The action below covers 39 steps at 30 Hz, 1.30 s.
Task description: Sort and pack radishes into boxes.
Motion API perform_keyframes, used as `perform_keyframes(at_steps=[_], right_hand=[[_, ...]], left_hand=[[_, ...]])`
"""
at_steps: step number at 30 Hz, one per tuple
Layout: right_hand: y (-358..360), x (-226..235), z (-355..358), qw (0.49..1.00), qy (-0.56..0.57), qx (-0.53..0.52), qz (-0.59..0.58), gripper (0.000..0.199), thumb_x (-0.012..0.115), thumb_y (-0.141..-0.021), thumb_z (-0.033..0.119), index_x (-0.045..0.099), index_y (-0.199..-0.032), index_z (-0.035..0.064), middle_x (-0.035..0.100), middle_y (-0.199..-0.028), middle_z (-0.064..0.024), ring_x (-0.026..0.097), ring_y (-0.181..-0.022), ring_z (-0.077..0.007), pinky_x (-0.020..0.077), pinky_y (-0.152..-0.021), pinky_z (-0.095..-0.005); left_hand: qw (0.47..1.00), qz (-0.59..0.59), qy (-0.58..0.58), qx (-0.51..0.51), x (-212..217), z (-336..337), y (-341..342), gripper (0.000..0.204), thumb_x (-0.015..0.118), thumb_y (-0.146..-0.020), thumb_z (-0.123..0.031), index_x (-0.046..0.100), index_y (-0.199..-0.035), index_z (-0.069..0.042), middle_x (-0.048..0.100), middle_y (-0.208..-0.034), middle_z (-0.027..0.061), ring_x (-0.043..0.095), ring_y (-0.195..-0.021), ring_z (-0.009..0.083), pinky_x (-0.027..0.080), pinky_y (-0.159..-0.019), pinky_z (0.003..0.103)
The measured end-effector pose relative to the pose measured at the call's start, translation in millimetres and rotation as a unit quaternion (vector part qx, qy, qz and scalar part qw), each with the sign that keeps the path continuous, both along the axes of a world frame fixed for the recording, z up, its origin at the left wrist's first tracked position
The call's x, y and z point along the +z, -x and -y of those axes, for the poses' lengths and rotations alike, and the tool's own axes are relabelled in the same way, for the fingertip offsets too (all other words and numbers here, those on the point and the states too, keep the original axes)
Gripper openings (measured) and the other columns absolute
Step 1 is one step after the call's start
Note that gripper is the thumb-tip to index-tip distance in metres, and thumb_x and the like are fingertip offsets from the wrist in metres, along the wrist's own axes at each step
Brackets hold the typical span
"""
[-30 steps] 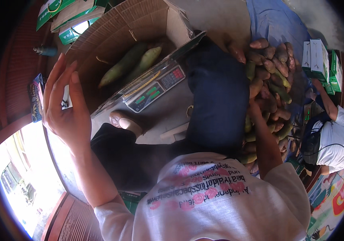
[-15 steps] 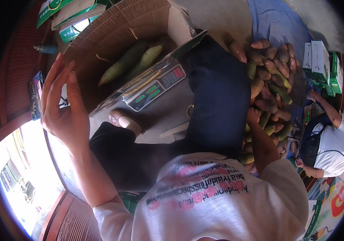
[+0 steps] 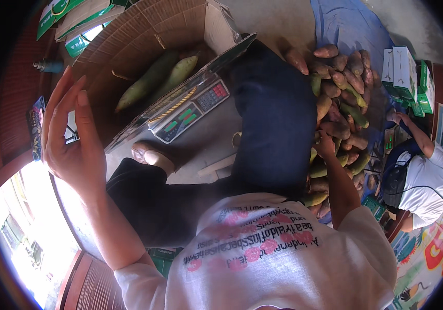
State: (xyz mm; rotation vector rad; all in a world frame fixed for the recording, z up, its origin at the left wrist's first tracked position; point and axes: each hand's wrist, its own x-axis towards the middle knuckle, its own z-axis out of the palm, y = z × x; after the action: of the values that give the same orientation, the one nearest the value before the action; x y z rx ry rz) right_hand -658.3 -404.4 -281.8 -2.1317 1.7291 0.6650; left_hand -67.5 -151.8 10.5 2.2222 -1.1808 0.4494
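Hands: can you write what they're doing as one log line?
left hand: raised open, empty | right hand: on tuber pile | scale: beside cardboard box

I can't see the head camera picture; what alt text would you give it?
Seen from above, a seated person's right hand reaches into a pile of brown and green mangoes on a blue cloth, while the left hand is raised open, holding nothing, beside a cardboard box with long green fruit. A weighing scale sits between them.
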Motion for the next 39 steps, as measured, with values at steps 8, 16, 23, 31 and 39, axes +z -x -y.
perform_keyframes(at_steps=[8,16,23,31,39], right_hand=[[-38.4,51.7,73.9,0.892,0.187,-0.057,0.407,0.060,0.084,-0.078,0.003,0.055,-0.130,0.0025,0.065,-0.117,-0.0080,0.061,-0.108,-0.0198,0.0487,-0.096,-0.0351],[-245.9,270.6,108.0,0.636,0.354,0.022,0.686,0.047,0.083,-0.084,0.004,0.057,-0.122,-0.0008,0.068,-0.114,-0.0100,0.064,-0.101,-0.0163,0.0507,-0.092,-0.0293],[-384.2,359.1,39.5,0.470,0.101,0.174,0.859,0.024,0.064,-0.096,-0.006,0.062,-0.119,-0.0031,0.067,-0.122,-0.0161,0.067,-0.110,-0.0298,0.0554,-0.098,-0.0497],[-495.5,309.7,-51.3,0.582,0.047,0.373,0.721,0.047,0.080,-0.085,0.006,0.059,-0.125,-0.0026,0.067,-0.117,-0.0162,0.067,-0.108,-0.0248,0.0513,-0.095,-0.0340],[-521.8,289.8,-92.6,0.616,0.055,0.576,0.535,0.047,0.079,-0.078,0.010,0.060,-0.121,0.0083,0.068,-0.109,-0.0078,0.065,-0.105,-0.0296,0.0556,-0.089,-0.0391]], left_hand=[[0.998,-0.040,0.034,-0.042,10.0,-1.5,13.3,0.014,0.070,-0.092,-0.004,0.078,-0.104,-0.005,0.076,-0.113,0.0082,0.073,-0.103,0.0219,0.057,-0.088,0.033],[0.994,-0.054,0.023,-0.094,8.8,-18.4,9.6,0.014,0.071,-0.086,-0.001,0.075,-0.099,-0.004,0.076,-0.104,0.0112,0.073,-0.097,0.0302,0.057,-0.086,0.038],[0.995,-0.068,0.019,-0.064,6.3,-31.9,-0.6,0.014,0.073,-0.087,-0.007,0.075,-0.100,-0.005,0.076,-0.104,0.0105,0.072,-0.094,0.0293,0.057,-0.082,0.037],[0.989,-0.123,-0.043,-0.070,12.3,-48.0,4.9,0.016,0.073,-0.088,-0.007,0.076,-0.103,-0.003,0.075,-0.099,0.0140,0.073,-0.089,0.0308,0.058,-0.079,0.036],[0.969,-0.143,-0.165,-0.115,8.0,-52.7,7.2,0.013,0.073,-0.088,-0.012,0.076,-0.098,-0.005,0.074,-0.090,0.0126,0.071,-0.080,0.0319,0.056,-0.072,0.039]])
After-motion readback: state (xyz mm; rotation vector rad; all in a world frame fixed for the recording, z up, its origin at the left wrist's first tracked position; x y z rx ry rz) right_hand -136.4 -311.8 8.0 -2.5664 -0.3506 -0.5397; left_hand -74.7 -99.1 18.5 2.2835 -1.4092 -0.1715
